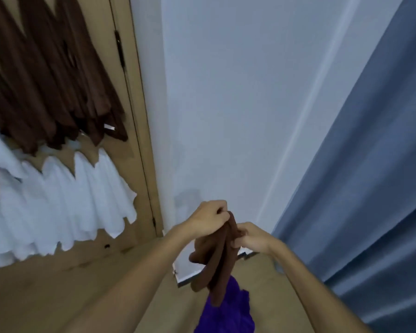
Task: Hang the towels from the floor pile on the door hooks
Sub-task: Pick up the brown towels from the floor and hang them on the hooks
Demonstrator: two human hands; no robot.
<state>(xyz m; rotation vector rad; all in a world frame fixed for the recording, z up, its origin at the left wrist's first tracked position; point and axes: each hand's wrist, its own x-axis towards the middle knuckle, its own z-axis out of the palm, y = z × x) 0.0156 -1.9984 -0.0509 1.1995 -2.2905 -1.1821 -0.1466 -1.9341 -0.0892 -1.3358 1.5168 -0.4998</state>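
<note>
Your left hand (208,218) pinches the top of a brown towel (216,258) with curled fingers, and your right hand (249,236) grips its edge just beside. Left of that towel, brown towels (46,80) and white towels (58,200) hang on the door (130,131); a purple cloth (228,311) lies below it.

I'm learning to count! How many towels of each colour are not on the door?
Brown towel, held by left hand and right hand: 1
Purple towel, below it: 1
Total: 2
</note>
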